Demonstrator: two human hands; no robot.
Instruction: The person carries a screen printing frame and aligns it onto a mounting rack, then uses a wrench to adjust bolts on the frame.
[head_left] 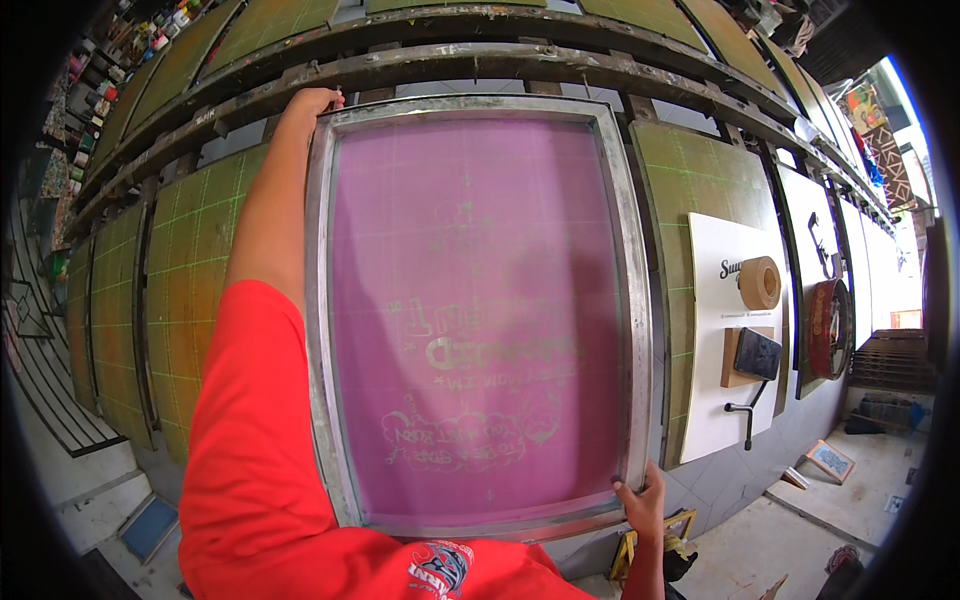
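A large screen-printing frame (632, 300) lies in front of me, with a metal rim and purple mesh. Faint pale lettering and drawn shapes show in the mesh, mostly in its nearer half. My left arm reaches along its left side, and my left hand (316, 101) is closed at the far-left corner, its fingertips partly hidden. At the near-right corner my right hand (645, 502) grips the rim, thumb on top and the other fingers outside and below. A printing board under the frame is mostly hidden.
Green gridded boards (205, 290) flank the frame, and dark metal rails (450, 68) cross beyond it. To the right, a white sheet (708, 400) carries a tape roll (761, 283), a dark block (758, 353) and a black crank-shaped tool (748, 425). A red round container (828, 328) stands farther right.
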